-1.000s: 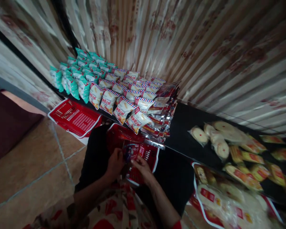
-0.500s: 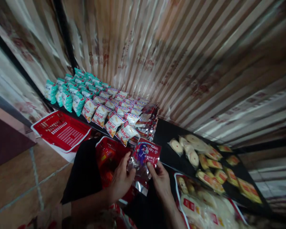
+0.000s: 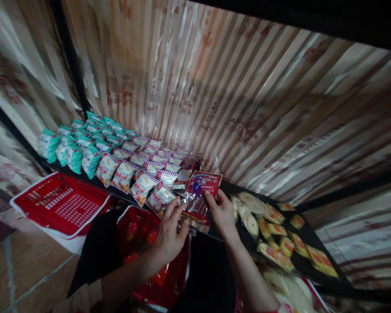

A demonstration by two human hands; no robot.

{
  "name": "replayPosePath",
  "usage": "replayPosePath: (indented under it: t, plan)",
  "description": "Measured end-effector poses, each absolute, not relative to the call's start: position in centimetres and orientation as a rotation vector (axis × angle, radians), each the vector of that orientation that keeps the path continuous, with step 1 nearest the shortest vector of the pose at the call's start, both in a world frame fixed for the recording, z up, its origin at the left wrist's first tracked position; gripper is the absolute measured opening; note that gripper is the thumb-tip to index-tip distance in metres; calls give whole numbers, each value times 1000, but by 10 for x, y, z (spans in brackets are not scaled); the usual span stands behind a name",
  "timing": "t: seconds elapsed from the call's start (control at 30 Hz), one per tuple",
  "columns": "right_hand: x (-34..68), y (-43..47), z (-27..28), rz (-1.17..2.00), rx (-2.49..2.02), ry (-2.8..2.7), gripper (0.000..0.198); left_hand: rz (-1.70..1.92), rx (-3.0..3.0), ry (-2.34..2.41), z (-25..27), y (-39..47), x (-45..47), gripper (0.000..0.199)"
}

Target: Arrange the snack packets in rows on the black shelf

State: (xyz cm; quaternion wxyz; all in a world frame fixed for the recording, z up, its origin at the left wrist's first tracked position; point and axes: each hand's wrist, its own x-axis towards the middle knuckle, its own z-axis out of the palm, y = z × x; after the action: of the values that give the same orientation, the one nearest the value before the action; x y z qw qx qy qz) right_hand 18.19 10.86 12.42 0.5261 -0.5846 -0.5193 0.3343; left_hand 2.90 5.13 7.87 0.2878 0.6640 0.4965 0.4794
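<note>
A shiny red and purple snack packet (image 3: 198, 188) is pinched at its right side by my right hand (image 3: 223, 214), thumb on its printed front. It stands at the shelf edge, upper part tilted back, just in front of other dark red packets (image 3: 190, 164). My left hand (image 3: 172, 231) is at the packet's lower left, fingers stretched and apart, fingertips at its clear edge; whether they press on it I cannot tell. Left of the packet stand rows of white snack bags with striped tops (image 3: 143, 187), and beyond them teal bags (image 3: 90, 160).
Below my left arm is a red basket (image 3: 127, 217) with orange-red packets. Another red basket (image 3: 68, 200) stands at the left. On the black shelf (image 3: 231, 189) at the right lie pale round wrapped foods (image 3: 247, 219) and yellow packs (image 3: 299, 245). A striped curtain (image 3: 182, 87) hangs behind.
Both hands have moved forward with the red packet, from above the basket to the shelf edge by the similar packets. The view has shifted, and the packet stands more upright.
</note>
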Motion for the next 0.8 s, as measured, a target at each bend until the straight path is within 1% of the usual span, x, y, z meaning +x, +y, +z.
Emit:
replayPosePath:
  t: [0.2, 0.3, 0.57, 0.67, 0.8]
  plan:
    - [189, 129, 141, 661, -1466, -1390, 39, 1333, 1859, 1328, 80, 63, 36, 39]
    - [185, 147, 153, 513, -1566, -1563, 40, 1384, 1917, 1411, 79, 72, 37, 40]
    - [157, 195, 164, 163, -1847, -1984, 28, 1303, 2027, 1566, 73, 103, 44, 59]
    - [150, 204, 162, 69, -2024, -2058, 28, 1231, 2068, 1632, 71, 110, 50, 58]
    - [150, 210, 158, 65, -2146, -2055, 33, 1158, 2098, 1681, 71, 114, 57, 54]
